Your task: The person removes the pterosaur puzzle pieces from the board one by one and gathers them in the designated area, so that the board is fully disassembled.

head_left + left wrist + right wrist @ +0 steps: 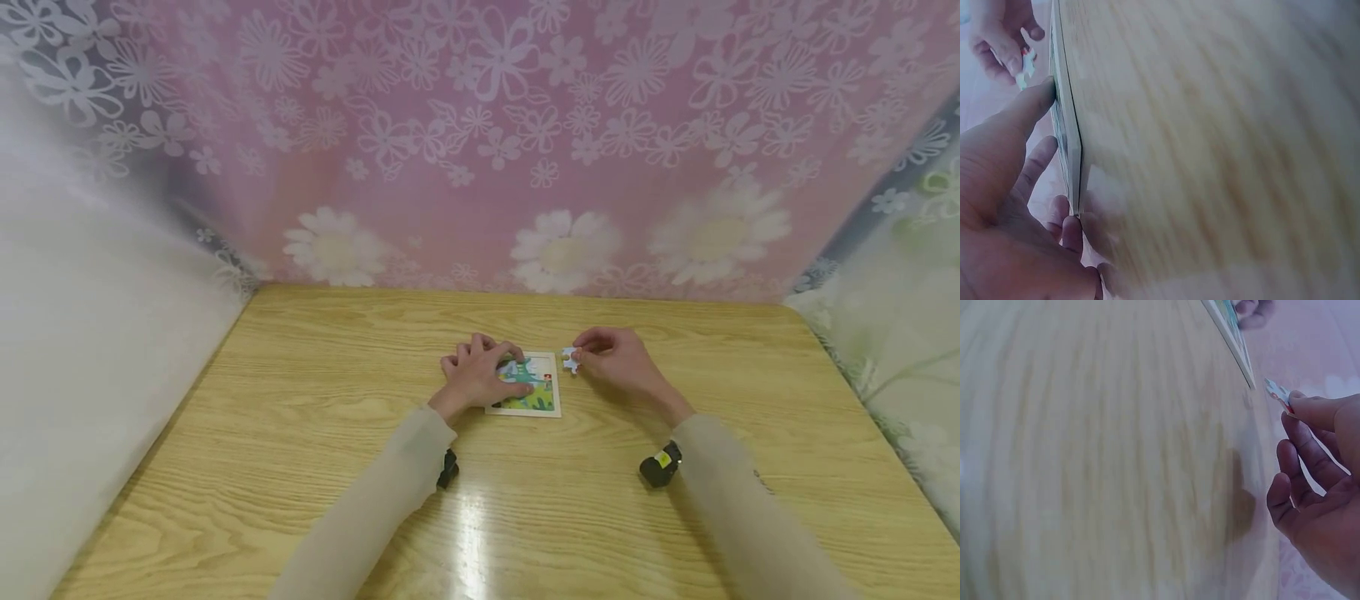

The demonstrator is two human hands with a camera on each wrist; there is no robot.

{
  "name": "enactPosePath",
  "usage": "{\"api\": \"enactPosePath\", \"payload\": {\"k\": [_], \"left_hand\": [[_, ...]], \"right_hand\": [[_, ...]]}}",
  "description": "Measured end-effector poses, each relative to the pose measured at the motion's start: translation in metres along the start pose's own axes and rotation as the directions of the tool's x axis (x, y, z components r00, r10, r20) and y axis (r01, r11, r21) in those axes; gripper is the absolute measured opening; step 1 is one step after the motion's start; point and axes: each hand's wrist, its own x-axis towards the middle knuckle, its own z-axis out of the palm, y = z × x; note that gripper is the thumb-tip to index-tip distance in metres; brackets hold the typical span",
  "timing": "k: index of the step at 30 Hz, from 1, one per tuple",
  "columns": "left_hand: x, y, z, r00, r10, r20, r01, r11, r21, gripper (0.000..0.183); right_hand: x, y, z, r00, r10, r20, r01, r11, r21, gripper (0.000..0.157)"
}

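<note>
Near the middle of the table lies a small jigsaw puzzle in a pale frame, showing a blue-green figure over green ground. My left hand rests across its left side, thumb and forefinger touching the picture and partly covering it. The other fingers of that hand are at the frame's edge in the left wrist view. Just right of the frame, my right hand pinches a puzzle piece between thumb and forefinger. In the right wrist view the piece, pale with a bit of red, points toward the frame's corner.
The wood-grain table spreads around the puzzle. Behind it hangs a pink flowered cloth, with pale cloth on both sides. A black wrist device is at the right cuff, and another at the left.
</note>
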Motion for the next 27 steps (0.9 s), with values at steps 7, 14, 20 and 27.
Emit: {"api": "enactPosePath", "payload": {"k": [7,14,20,27], "left_hand": [[0.001,-0.001,0.0,1.0,0.0,0.005,0.0,1.0,0.002,0.044],[0.001,0.0,0.0,1.0,-0.004,0.009,0.004,1.0,0.009,0.045],[0.0,0.001,0.0,1.0,-0.001,0.009,0.001,1.0,-0.008,0.044],[0.001,0.0,0.0,1.0,-0.002,0.011,0.002,1.0,-0.003,0.044]], "right_hand": [[-0.005,0.01,-0.019,1.0,0.008,-0.024,-0.009,0.998,-0.063,0.023],[-0.008,0.017,-0.028,0.999,0.022,-0.028,-0.025,0.992,-0.123,0.025],[-0.006,0.026,-0.03,0.999,-0.006,-0.036,-0.001,0.985,-0.175,0.023],[-0.004,0.029,-0.028,0.999,-0.021,-0.033,0.013,0.977,-0.213,0.024]]}}
